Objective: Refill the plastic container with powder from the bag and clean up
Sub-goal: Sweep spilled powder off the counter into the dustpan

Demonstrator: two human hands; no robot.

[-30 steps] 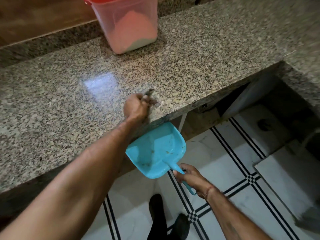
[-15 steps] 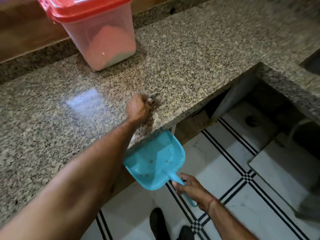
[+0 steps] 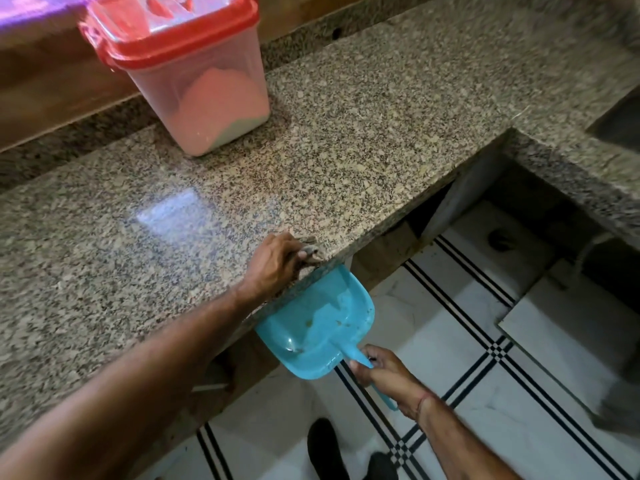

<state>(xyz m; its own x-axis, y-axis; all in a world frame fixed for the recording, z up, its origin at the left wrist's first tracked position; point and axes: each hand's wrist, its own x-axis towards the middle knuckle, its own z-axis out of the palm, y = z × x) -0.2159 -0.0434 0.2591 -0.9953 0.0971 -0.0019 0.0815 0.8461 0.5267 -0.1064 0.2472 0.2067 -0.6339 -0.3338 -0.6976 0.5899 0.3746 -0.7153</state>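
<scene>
Left hand (image 3: 275, 261) is bunched around a small greyish rag (image 3: 309, 253), pressed down at the front edge of the granite counter (image 3: 363, 143). Right hand (image 3: 384, 374) is wrapped around the handle of the blue dustpan (image 3: 317, 327), which sits just under the counter lip with its mouth tucked below the rag. The dustpan is light, stiff plastic; the handle is the right grip, but keep it level because the pan is shallow and fine powder slides out easily. The rag is soft, so flat pressure works better than a pinch. Plastic container (image 3: 194, 81) stands at the back of the counter, red lid on, powder inside (roughly half full, probably; the walls are tinted). The bag isn't in view. Any powder left on the speckled granite is hard to make out, and there are only a few specks in the pan.
</scene>
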